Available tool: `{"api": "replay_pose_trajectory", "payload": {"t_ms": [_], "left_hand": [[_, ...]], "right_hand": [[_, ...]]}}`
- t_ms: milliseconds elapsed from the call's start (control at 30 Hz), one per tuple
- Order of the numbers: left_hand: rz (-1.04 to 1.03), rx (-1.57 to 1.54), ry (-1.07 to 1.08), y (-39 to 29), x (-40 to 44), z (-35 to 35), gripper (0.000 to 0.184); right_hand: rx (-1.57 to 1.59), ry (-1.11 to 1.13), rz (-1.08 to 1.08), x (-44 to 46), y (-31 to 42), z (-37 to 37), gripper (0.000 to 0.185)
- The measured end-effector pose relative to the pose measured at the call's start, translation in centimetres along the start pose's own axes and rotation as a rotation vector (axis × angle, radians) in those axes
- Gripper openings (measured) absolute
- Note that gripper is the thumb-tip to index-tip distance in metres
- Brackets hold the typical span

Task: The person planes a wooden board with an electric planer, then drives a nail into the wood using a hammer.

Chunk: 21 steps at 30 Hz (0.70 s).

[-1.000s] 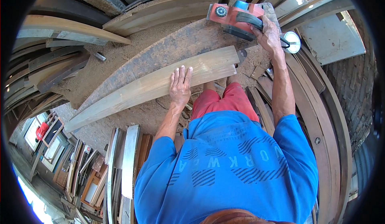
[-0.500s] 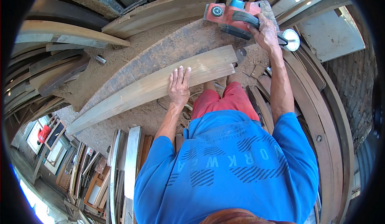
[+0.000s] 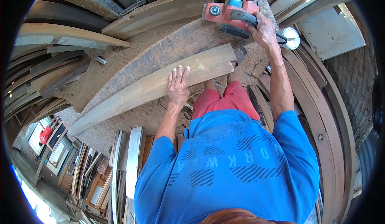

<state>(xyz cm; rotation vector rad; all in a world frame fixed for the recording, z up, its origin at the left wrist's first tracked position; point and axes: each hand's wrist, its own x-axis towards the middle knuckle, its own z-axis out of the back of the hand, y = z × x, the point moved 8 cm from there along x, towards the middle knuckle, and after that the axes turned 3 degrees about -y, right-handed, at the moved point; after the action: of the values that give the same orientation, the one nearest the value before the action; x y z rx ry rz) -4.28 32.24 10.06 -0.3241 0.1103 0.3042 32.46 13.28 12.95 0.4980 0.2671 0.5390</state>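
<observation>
My left hand lies with its fingers outstretched, palm down, on a long pale wooden plank. The plank lies along the near side of a worn, dusty workbench, and its right end has a split or step. My right hand is wrapped around the dark handle of a red electric planer. The planer has a round dial on its front and a blue part on top. It sits at the right end of the bench, beyond the plank's end and apart from it.
Beside my right wrist is a round white object. Sawdust covers the ground behind the bench. Boards curve along my right, and more timber stands at lower left. Someone in red is far off at left.
The planer and my right hand have shifted very slightly left. My left hand stays flat on the plank, almost unmoved.
</observation>
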Motion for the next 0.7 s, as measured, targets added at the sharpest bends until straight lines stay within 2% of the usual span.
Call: {"api": "replay_pose_trajectory", "payload": {"t_ms": [233, 700], "left_hand": [[-0.009, -0.031, 0.104, 0.7, 1.2, 0.9, 0.107], [-0.019, -0.033, 0.112, 0.7, 1.7, 1.4, 0.105]], "right_hand": [[0.004, -0.021, 0.021, 0.0, -0.2, -0.2, 0.035], [-0.008, -0.047, 0.018, -0.2, -0.1, 0.0, 0.034]]}}
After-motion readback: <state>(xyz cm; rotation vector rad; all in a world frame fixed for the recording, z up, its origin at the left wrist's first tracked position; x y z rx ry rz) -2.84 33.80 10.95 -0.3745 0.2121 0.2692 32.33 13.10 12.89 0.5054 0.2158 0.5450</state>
